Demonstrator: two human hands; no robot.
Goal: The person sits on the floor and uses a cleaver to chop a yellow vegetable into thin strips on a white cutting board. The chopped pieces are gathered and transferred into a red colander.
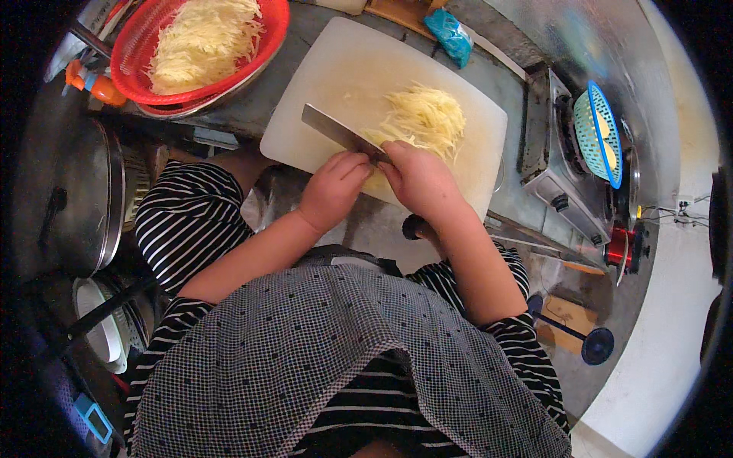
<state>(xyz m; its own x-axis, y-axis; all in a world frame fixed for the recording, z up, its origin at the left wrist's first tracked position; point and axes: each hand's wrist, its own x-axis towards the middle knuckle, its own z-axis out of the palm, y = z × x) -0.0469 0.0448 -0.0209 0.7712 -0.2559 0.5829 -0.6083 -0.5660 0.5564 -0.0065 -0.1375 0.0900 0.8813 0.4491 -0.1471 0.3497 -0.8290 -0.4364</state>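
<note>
My right hand [421,177] grips the handle end of a cleaver [338,130], whose broad blade points to the far left over a white cutting board [338,57]. My left hand [338,189] is at the board's near edge, its bent fingertips against or close beside the blade. What lies under those fingers is hidden. Between my hands shows a little pale yellow vegetable [375,182]. Just beyond the cleaver and my right hand lies a loose heap of pale yellow shreds [429,117], which look like potato.
A red plastic basket [133,74] heaped with similar shreds [206,46] stands left, beside an orange-topped bottle [103,89]. A blue plastic packet [449,37] lies behind the board. Right, a gas stove [564,200] bears a blue-rimmed basket [590,129] with pale pieces.
</note>
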